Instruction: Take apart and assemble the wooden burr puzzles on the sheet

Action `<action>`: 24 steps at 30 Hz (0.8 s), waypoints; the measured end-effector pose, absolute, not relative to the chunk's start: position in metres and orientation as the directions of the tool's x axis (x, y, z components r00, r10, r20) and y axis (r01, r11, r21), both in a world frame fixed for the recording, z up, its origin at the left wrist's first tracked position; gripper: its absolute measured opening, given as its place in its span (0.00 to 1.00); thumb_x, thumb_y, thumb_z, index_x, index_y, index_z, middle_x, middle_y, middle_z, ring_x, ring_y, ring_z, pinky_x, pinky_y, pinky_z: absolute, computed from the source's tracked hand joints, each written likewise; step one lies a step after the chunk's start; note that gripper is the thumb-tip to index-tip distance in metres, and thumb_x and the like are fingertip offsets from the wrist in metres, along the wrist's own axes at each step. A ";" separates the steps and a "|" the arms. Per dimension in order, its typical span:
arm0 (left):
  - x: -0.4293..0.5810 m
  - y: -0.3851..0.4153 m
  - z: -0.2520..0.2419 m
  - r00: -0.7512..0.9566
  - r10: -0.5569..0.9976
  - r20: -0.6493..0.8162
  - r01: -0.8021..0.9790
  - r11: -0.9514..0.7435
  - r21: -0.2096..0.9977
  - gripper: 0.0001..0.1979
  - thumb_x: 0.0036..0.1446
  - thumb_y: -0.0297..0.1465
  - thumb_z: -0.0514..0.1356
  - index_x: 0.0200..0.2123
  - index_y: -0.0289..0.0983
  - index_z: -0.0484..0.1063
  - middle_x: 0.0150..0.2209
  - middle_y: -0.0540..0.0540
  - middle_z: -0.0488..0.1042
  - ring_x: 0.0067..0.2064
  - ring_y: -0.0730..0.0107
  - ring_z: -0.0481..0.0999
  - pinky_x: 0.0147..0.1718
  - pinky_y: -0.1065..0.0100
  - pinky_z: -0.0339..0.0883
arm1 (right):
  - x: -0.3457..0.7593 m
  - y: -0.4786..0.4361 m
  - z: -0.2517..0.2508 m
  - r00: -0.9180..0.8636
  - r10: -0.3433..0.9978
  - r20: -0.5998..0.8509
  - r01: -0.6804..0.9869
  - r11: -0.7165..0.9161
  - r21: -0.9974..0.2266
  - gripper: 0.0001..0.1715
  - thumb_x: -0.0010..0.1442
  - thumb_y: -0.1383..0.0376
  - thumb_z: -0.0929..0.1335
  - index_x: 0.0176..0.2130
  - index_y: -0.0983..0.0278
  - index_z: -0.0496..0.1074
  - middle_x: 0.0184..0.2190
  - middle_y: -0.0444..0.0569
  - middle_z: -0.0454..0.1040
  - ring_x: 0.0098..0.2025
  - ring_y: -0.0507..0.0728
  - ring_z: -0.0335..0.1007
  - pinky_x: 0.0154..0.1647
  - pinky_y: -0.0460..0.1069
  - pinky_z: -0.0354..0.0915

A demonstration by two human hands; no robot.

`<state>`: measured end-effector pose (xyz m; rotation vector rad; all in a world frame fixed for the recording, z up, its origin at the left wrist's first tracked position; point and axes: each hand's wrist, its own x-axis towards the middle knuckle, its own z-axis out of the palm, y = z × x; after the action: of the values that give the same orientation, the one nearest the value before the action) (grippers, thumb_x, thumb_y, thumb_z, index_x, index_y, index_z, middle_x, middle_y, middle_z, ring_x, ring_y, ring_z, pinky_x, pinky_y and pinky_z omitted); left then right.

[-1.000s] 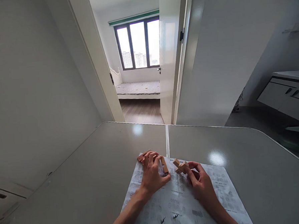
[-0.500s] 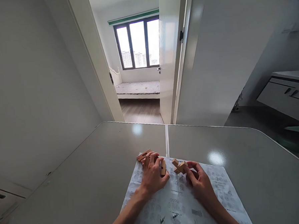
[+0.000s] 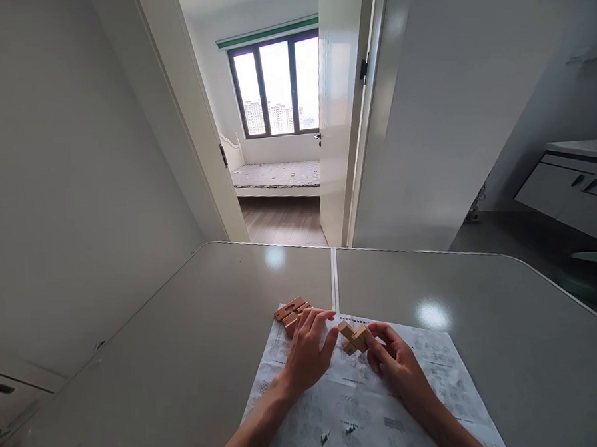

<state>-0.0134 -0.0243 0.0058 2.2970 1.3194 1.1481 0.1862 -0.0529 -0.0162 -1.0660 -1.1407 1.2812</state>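
Observation:
My right hand (image 3: 393, 355) pinches a small cluster of interlocked pale wooden puzzle pieces (image 3: 353, 338) between thumb and fingers, above a printed paper sheet (image 3: 358, 400). My left hand (image 3: 312, 348) is just left of the cluster. Its fingers stretch to the right with the thumb apart, and nothing shows between them. Behind and left of those fingers, several notched reddish-brown wooden puzzle pieces (image 3: 290, 312) lie at the sheet's upper left corner, partly covered by the hand.
The sheet lies on a glossy grey table (image 3: 186, 363) with a pale seam (image 3: 335, 281). Two small dark scraps or marks (image 3: 325, 437) show low on the sheet. Past the table's far edge are an open door (image 3: 340, 114) and a bed (image 3: 276, 176).
My left hand has left the puzzle pieces at the corner and its fingers now point right, near the cluster. The block between its thumb and fingers no longer shows there. The held cluster has turned slightly.

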 end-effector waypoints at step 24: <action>-0.005 -0.032 0.002 0.324 0.857 0.401 0.425 -0.510 0.748 0.12 0.59 0.38 0.68 0.31 0.42 0.69 0.26 0.51 0.76 0.25 0.71 0.71 0.26 0.67 0.68 | 0.184 -0.058 -0.020 -0.060 0.993 0.100 0.097 0.106 -0.990 0.24 0.64 0.43 0.70 0.37 0.61 0.70 0.27 0.44 0.72 0.26 0.55 0.64 0.27 0.48 0.60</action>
<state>-0.0049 -0.0316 0.0020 2.0749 1.1254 1.0944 0.1844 -0.0584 -0.0198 -1.1779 -1.3706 1.1225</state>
